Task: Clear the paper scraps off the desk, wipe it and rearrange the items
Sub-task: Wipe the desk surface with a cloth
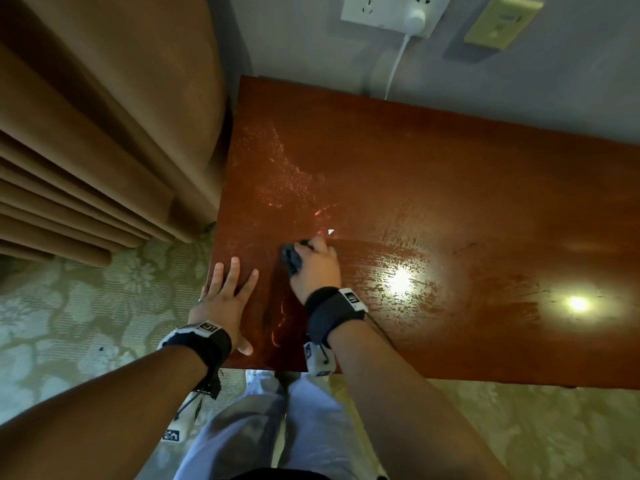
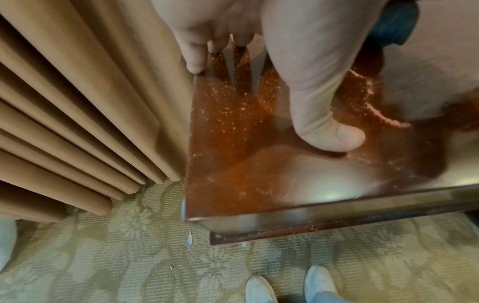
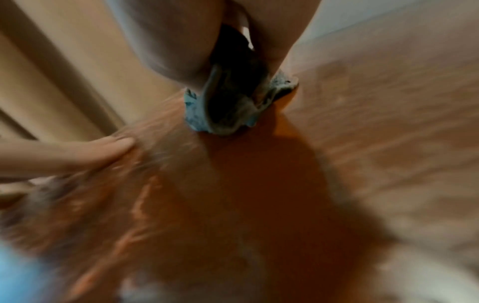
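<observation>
Obs: surface [image 1: 450, 202] shows powdery residue [image 1: 277, 174] left of the cloth [image 1: 292, 258]. The left hand [image 1: 225, 299] lies flat, fingers straight, left of the cloth; the right hand [image 1: 317, 268] has its grip closed round the cloth. Risk: a fast sweep may flick the white paper scrap [image 1: 331, 232], just beyond the cloth, and the residue onto the carpet [image 1: 104, 306].

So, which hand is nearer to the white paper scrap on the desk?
Right. The right hand, gripping the cloth, is just beside the paper scrap. The left hand lies flat at the left edge of the desk, farther from it.
</observation>
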